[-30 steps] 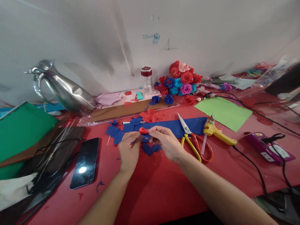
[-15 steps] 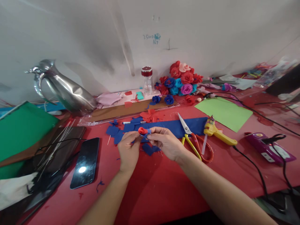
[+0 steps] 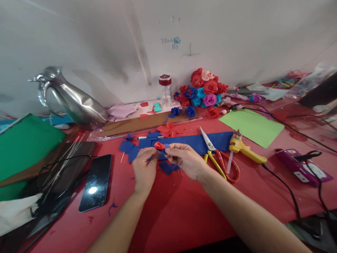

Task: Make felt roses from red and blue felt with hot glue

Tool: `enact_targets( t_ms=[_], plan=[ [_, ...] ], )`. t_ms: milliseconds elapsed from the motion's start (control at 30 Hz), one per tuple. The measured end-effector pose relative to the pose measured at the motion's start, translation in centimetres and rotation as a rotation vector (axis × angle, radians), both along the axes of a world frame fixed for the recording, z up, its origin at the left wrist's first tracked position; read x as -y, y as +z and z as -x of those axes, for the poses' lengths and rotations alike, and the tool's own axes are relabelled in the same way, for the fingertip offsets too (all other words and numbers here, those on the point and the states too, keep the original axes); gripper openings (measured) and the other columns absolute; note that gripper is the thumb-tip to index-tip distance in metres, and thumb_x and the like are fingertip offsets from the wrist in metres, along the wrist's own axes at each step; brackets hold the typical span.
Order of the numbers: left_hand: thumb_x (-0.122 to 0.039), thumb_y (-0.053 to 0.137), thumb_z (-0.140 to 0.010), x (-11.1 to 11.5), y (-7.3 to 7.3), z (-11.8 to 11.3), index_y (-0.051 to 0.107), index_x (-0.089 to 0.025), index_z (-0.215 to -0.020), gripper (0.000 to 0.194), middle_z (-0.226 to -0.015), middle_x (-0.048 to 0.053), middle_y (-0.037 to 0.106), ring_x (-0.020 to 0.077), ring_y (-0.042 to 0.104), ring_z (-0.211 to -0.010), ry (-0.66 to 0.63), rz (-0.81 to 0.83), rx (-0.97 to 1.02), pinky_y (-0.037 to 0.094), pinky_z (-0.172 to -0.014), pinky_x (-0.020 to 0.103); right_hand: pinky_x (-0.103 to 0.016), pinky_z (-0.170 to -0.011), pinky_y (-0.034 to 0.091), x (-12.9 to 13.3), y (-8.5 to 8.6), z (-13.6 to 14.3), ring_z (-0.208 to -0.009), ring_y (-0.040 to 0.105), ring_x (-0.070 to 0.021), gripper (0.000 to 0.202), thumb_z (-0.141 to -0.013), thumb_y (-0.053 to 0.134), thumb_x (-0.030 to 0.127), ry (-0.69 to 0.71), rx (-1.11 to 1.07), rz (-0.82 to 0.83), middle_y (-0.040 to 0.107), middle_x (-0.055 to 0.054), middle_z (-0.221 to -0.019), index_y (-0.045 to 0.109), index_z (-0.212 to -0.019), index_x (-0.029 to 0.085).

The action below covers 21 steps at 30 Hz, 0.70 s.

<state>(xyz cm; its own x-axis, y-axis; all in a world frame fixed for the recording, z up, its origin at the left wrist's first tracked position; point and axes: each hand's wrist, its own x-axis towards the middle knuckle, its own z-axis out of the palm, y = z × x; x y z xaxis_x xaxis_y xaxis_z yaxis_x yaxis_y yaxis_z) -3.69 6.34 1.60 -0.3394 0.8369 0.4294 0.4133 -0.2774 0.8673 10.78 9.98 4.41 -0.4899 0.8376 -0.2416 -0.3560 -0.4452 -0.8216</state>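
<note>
Between my fingertips, above the middle of the table, is a small red paper rose [image 3: 159, 146] with a bit of blue paper at its right side. My left hand [image 3: 144, 169] is closed, pinching the rose from below; its stem or base is hidden by the fingers. My right hand [image 3: 187, 160] pinches the blue paper petal [image 3: 166, 145] against the rose. Cut blue paper pieces [image 3: 127, 147] lie scattered just beyond and under both hands, along with red paper petals [image 3: 170, 130]. Scissors [image 3: 212, 149] with red and yellow handles lie right of my right hand.
A yellow glue gun [image 3: 244, 150] rests at the right, its cord near a purple power strip [image 3: 302, 167]. A phone [image 3: 96, 182] lies at the left. Behind stand a steel jug [image 3: 76, 100], a glass jar [image 3: 165, 93] and a bunch of paper flowers [image 3: 205, 88].
The red rose has turned and shifted slightly left in my fingers, and less of the blue petal shows below it. Both hands otherwise stay nearly in place.
</note>
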Motion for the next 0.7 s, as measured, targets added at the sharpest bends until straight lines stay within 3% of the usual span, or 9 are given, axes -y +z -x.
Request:
enact_targets(
  t_ms=[167,433,700],
  plan=[
    [-0.019,0.064,-0.077,-0.01,0.26,-0.05,0.075,-0.022,-0.072,0.012,-0.077,0.002,0.071,0.0176,0.062,-0.076,-0.015,0.01,-0.006,0.05,-0.073,0.03,-0.024,-0.055,0.035,0.02,-0.15,0.05,-0.053,0.05,-0.0085,0.036,-0.064,0.08,0.049,-0.026,-0.01,0.004,0.06,0.002,-0.055,0.064,-0.058,0.018],
    [-0.02,0.063,-0.077,0.07,0.28,-0.06,0.073,-0.022,-0.071,0.012,-0.076,0.001,0.07,0.0176,0.061,-0.075,-0.019,0.03,-0.016,0.049,-0.073,0.03,-0.023,-0.052,0.032,0.2,0.5,-0.01,-0.052,0.045,-0.0072,0.025,-0.056,0.085,0.031,-0.013,-0.007,-0.014,0.057,0.006,-0.054,0.065,-0.062,0.019],
    [-0.02,0.062,-0.077,0.05,0.43,-0.1,0.071,-0.022,-0.068,0.013,-0.074,0.001,0.069,0.0175,0.06,-0.074,-0.032,0.029,-0.01,0.049,-0.071,0.03,-0.023,-0.05,0.031,0.29,0.52,0.09,-0.05,0.043,-0.0069,0.023,-0.054,0.083,0.026,-0.025,-0.023,0.004,0.056,0.007,-0.054,0.063,-0.064,0.021]
  ],
)
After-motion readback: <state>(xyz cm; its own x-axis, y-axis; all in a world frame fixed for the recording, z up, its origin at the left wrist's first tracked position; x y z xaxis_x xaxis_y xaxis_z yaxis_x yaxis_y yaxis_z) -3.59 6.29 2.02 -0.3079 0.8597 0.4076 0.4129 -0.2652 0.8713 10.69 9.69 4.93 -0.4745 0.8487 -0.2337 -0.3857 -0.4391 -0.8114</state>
